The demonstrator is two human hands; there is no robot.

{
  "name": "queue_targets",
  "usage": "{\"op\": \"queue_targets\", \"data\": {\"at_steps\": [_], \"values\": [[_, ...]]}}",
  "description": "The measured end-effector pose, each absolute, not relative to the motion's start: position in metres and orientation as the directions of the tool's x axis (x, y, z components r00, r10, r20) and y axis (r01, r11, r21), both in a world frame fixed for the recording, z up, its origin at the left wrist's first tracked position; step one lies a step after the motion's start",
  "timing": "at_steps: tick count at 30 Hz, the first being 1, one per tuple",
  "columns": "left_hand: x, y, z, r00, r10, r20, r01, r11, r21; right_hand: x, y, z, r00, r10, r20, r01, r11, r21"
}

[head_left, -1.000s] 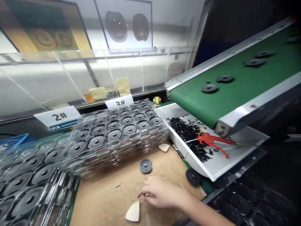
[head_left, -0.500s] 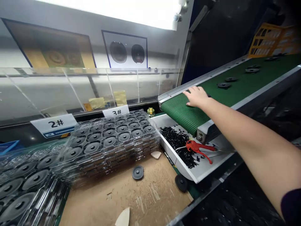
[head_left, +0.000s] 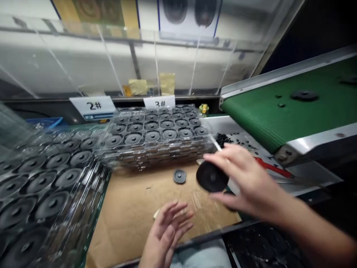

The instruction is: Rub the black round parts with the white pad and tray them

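My right hand point(head_left: 245, 182) grips a black round disc part point(head_left: 212, 177) and holds it above the brown cardboard mat point(head_left: 134, 208), near the mat's right edge. Low in the view, my left hand point(head_left: 166, 232) hovers over the mat's front edge with its fingers stretched out and nothing in them. Another small black disc point(head_left: 180, 176) lies flat on the mat, left of the held one. Clear plastic trays of the same black discs point(head_left: 156, 132) are stacked behind the mat.
A green conveyor belt point(head_left: 290, 108) slopes up on the right, carrying a disc point(head_left: 304, 95). Below its end a white tray point(head_left: 245, 139) holds black bits and red-handled cutters point(head_left: 272, 168). More disc trays point(head_left: 41, 178) fill the left. Labels 2# point(head_left: 93, 106) and 3# point(head_left: 158, 102) stand behind.
My right hand came back from the conveyor belt down over the mat, now gripping a black disc. My left hand has come into view at the bottom. The view tilted down.
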State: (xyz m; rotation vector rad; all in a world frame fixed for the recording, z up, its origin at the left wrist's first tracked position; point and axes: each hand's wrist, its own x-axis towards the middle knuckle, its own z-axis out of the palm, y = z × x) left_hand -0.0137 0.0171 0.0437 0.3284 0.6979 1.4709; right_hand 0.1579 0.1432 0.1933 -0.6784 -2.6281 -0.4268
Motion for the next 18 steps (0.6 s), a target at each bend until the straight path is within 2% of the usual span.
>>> {"op": "queue_targets", "data": {"at_steps": [2, 5, 7, 13, 18], "values": [[-0.007, 0.023, 0.053, 0.037, 0.986, -0.162, -0.866, 0.113, 0.487, 0.140, 0.102, 0.153, -0.800, 0.408, 0.439, 0.463, 0.886, 0.020], [-0.008, 0.022, 0.051, 0.127, 0.982, -0.138, -0.887, 0.174, 0.427, 0.123, 0.071, 0.112, -0.718, 0.560, 0.414, 0.512, 0.828, -0.231], [-0.012, 0.017, 0.044, 0.158, 0.977, -0.142, -0.898, 0.202, 0.391, 0.115, 0.064, 0.096, -0.654, 0.645, 0.395, 0.552, 0.764, -0.333], [-0.026, 0.008, 0.028, 0.166, 0.963, -0.211, -0.926, 0.225, 0.303, 0.097, 0.056, 0.079, -0.582, 0.753, 0.306, 0.582, 0.649, -0.490], [-0.033, 0.007, 0.025, 0.159, 0.943, -0.292, -0.925, 0.245, 0.289, 0.084, 0.055, 0.075, -0.580, 0.772, 0.260, 0.590, 0.618, -0.519]]}}
